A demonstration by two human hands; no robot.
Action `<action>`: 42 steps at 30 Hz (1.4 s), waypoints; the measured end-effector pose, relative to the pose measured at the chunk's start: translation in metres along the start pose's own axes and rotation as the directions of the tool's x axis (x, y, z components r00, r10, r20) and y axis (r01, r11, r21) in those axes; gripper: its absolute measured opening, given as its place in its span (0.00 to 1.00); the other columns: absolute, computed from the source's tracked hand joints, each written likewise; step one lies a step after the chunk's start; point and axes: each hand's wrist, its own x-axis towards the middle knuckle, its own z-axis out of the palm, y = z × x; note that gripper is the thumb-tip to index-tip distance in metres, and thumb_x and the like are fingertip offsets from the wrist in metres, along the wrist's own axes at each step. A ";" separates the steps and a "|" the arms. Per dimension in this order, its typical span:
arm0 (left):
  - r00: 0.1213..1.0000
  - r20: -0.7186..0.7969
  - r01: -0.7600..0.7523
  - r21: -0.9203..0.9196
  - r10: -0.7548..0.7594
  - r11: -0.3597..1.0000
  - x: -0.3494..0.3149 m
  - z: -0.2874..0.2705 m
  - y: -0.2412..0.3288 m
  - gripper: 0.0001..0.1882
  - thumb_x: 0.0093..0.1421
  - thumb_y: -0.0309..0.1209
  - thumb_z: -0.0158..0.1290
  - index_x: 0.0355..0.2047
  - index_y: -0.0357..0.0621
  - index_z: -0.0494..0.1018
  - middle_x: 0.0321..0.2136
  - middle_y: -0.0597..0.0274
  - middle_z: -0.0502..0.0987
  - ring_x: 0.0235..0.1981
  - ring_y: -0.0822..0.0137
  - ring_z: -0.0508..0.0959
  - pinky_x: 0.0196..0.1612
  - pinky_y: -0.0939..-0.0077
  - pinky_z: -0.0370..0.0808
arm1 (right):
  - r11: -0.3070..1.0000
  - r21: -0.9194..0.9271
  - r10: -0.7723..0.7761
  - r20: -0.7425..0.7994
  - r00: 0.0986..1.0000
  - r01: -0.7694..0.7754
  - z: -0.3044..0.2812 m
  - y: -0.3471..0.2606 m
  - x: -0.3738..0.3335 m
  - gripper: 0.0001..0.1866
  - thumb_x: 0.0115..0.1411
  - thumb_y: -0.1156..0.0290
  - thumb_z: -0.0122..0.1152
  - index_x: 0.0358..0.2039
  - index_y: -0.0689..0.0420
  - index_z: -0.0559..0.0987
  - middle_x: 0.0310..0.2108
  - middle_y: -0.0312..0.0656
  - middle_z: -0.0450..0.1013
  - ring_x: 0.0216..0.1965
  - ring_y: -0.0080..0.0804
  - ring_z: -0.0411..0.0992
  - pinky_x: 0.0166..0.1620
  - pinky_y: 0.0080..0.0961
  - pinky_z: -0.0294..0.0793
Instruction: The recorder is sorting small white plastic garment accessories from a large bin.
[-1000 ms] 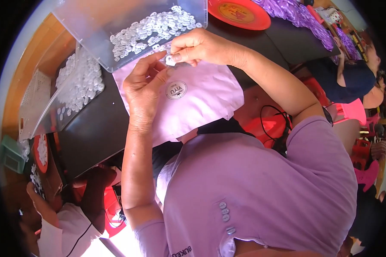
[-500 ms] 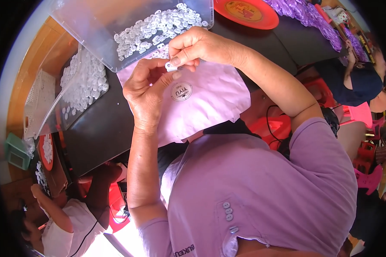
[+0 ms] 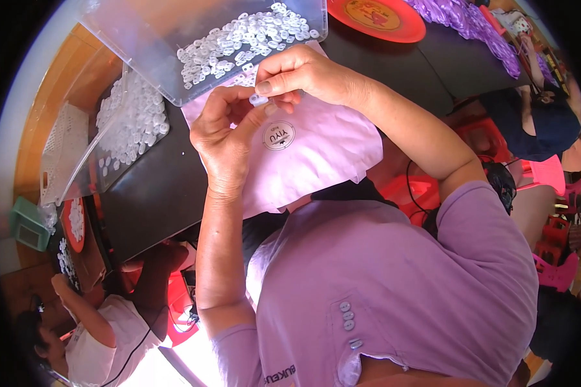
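Between my hands is a small white plastic piece with a hole [image 3: 258, 100], above a pink cloth [image 3: 336, 142] spread on the dark table. The thumb and fingers of my left hand [image 3: 224, 132] pinch it from the left and below. My right hand [image 3: 306, 76] closes on its upper right side with thumb and forefinger. Just beyond my hands stands a clear plastic bin [image 3: 174, 77] holding a heap of similar white pieces [image 3: 239, 39]. Some of these pieces also show close behind my fingers.
More white pieces [image 3: 135, 116] fill a clear container at the left, beside a white perforated basket [image 3: 64, 148]. A red plate [image 3: 410, 29] and shiny purple packets [image 3: 455, 26] lie at the far right. Another person [image 3: 103, 335] works at lower left, near a green box [image 3: 29, 222].
The view has shifted slightly, so the scene sits a little more to the right. Both hands keep their pinch, and the small piece has turned a little.
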 end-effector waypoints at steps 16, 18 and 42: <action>0.709 -0.523 -0.291 0.395 0.474 0.871 0.034 -0.087 0.089 0.11 0.48 0.16 0.62 0.33 0.29 0.74 0.23 0.55 0.77 0.16 0.73 0.72 0.17 0.84 0.64 | 0.947 -0.316 -0.024 -0.272 0.962 -0.066 -0.019 0.018 0.006 0.09 0.56 0.67 0.61 0.26 0.60 0.76 0.19 0.33 0.70 0.21 0.17 0.67 0.26 0.19 0.65; 0.716 -0.542 -0.148 0.498 0.440 0.854 0.063 -0.104 0.096 0.14 0.47 0.22 0.65 0.33 0.30 0.75 0.21 0.59 0.76 0.18 0.74 0.72 0.20 0.84 0.64 | 0.939 -0.339 -0.038 -0.279 0.960 -0.062 -0.025 0.025 0.001 0.09 0.56 0.68 0.61 0.26 0.60 0.76 0.20 0.34 0.70 0.22 0.18 0.67 0.26 0.20 0.65; 0.985 0.162 -0.071 0.677 -0.055 0.732 0.021 0.002 -0.030 0.09 0.49 0.28 0.62 0.31 0.38 0.77 0.24 0.60 0.76 0.24 0.68 0.77 0.31 0.75 0.73 | 0.777 -0.629 -0.174 -0.255 0.951 -0.027 -0.013 0.029 0.006 0.06 0.51 0.73 0.60 0.30 0.59 0.78 0.27 0.43 0.76 0.31 0.37 0.75 0.36 0.32 0.71</action>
